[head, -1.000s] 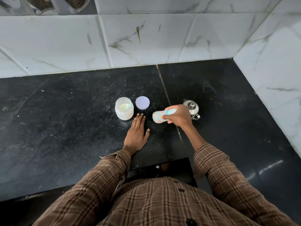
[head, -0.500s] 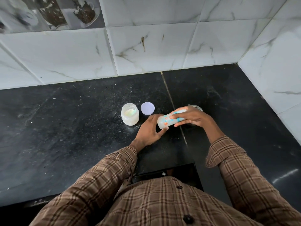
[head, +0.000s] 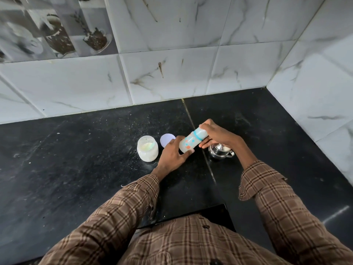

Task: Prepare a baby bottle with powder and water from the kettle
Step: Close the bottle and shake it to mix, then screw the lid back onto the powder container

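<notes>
So both hands are on the baby bottle point(head: 191, 140), held tilted above the black counter point(head: 76, 159) near the middle. Left hand point(head: 172, 153) wraps the bottom end, right hand point(head: 214, 133) is closed around the cap end. The open powder jar point(head: 147, 151) sits just left, its lid point(head: 165, 139) flat beside it. The little steel kettle point(head: 219, 152) is right under the right wrist.
</notes>
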